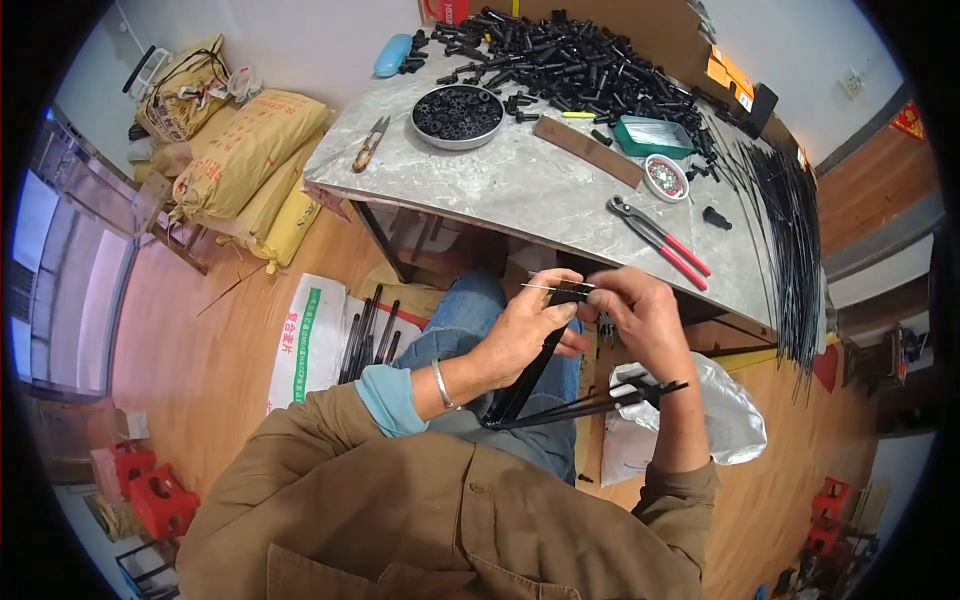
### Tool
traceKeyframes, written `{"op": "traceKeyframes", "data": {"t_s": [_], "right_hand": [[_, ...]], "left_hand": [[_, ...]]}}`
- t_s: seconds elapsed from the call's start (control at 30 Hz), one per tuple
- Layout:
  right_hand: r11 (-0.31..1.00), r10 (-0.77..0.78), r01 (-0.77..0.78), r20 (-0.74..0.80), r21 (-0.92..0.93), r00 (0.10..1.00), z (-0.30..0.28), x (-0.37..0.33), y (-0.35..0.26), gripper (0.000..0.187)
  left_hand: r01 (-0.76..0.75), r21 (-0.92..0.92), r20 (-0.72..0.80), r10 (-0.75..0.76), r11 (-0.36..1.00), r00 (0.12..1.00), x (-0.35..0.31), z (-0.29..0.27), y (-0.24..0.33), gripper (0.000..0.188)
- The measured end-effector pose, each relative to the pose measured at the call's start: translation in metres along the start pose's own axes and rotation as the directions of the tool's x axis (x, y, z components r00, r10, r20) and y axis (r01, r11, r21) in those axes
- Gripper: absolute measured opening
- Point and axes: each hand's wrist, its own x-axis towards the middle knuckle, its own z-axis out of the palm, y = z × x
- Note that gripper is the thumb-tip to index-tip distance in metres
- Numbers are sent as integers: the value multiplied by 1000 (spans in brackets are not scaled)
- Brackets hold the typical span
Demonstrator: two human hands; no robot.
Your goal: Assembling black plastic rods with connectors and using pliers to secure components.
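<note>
My left hand (525, 335) is closed round the upper end of a long black rod bundle (535, 375), held over my lap. A thin pale wire-like piece (543, 287) lies across the fingertips. Close beside it, my right hand (640, 308) is closed in a pinch at the bundle's top end; what sits between its fingertips is too small to make out. Thin black rods (590, 408) fan out from the bundle's lower end and pass over my right forearm.
On the grey table (420, 190) are red-handled pincers (660, 242), snips (371, 145), a bowl of black rings (457, 115), a heap of black parts (590, 65), a green box (653, 137) and long black rods (785, 230). A silvery bag (725, 410) stands at right, yellow sacks (250, 150) at left.
</note>
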Motion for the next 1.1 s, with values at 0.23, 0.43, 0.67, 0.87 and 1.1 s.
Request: {"op": "traceKeyframes", "data": {"t_s": [0.23, 0.43, 0.67, 0.87, 1.1], "right_hand": [[982, 110, -108, -8, 157, 994, 3, 3, 15, 10], [790, 148, -235, 196, 566, 969, 1, 6, 31, 35], [596, -48, -369, 490, 713, 870, 76, -13, 71, 29], [-32, 129, -348, 349, 937, 928, 109, -19, 50, 37], [-98, 258, -409, 420, 907, 870, 101, -2, 48, 34]], "left_hand": [[-14, -5, -38, 13, 1000, 999, 4, -3, -3, 34], [6, 72, -88, 0, 997, 996, 3, 0, 3, 30], [-466, 628, 203, 447, 623, 871, 23, -31, -4, 24], [-183, 666, 166, 95, 724, 981, 57, -47, 56, 43], [-361, 928, 352, 537, -94, 767, 301, -76, 166, 16]]}}
